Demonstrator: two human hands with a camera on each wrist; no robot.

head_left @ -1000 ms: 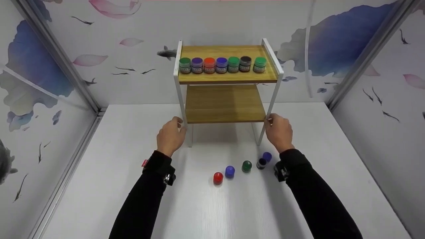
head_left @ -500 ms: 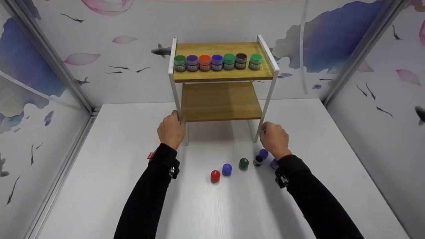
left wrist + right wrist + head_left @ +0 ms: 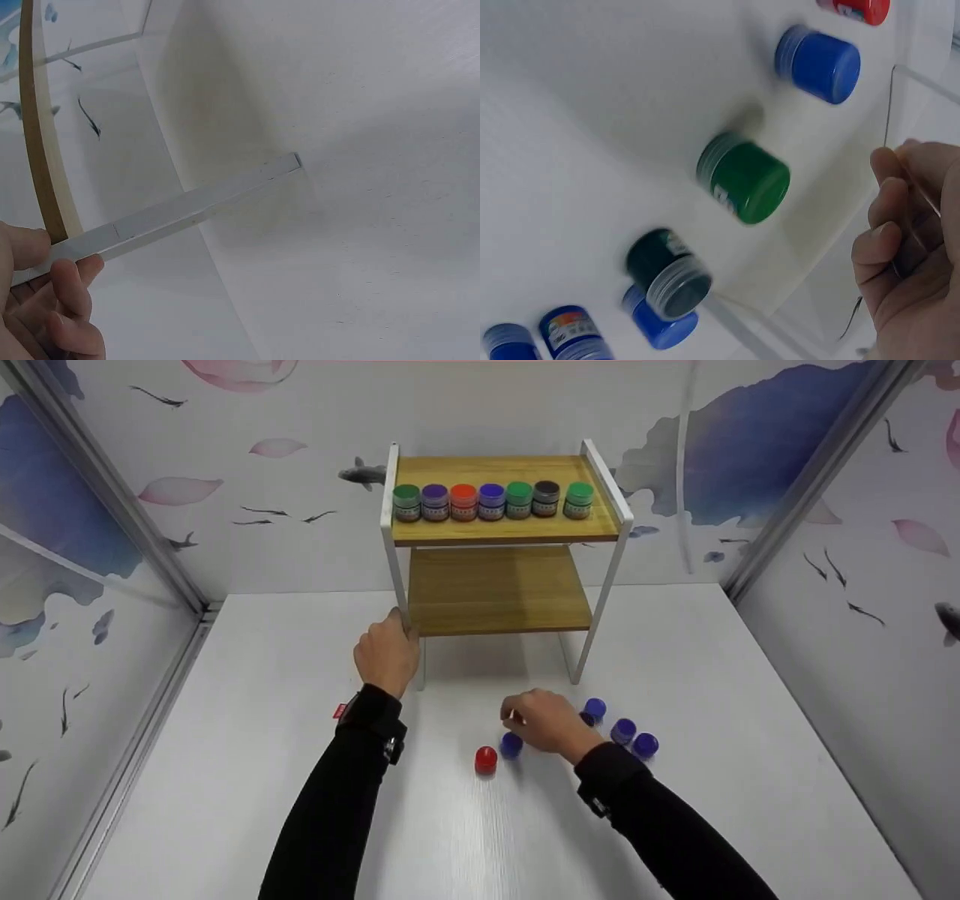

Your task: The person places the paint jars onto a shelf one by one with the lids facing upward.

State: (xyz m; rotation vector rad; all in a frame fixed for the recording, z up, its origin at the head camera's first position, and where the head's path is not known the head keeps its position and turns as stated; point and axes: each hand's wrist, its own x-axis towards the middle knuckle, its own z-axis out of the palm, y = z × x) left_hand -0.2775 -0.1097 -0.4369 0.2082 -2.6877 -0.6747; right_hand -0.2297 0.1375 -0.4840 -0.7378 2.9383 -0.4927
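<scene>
A small two-tier shelf point(image 3: 499, 589) with wooden boards and a white frame stands at the back of the table. My left hand point(image 3: 386, 654) grips its left front leg point(image 3: 187, 206), thumb and fingers around it beside the lower board. My right hand point(image 3: 551, 721), fingers loosely curled with nothing visible in them, hovers over small paint jars. Beneath it sits a green jar point(image 3: 742, 178), hidden in the head view. Left of the hand are a blue jar point(image 3: 511, 745) and a red jar point(image 3: 486, 760). To the right, a dark jar point(image 3: 669, 271) lies close to a blue one point(image 3: 660, 324).
Along the top board runs a row of several lidded jars point(image 3: 491, 502). Two more blue jars, one nearer point(image 3: 645, 746) and one beside it point(image 3: 622, 731), sit by my right wrist. Patterned walls point(image 3: 285, 532) enclose the white table point(image 3: 285, 660).
My left hand has closed around the left leg. My right hand has left the right leg and moved left and nearer, over the loose jars. The view has shifted slightly.
</scene>
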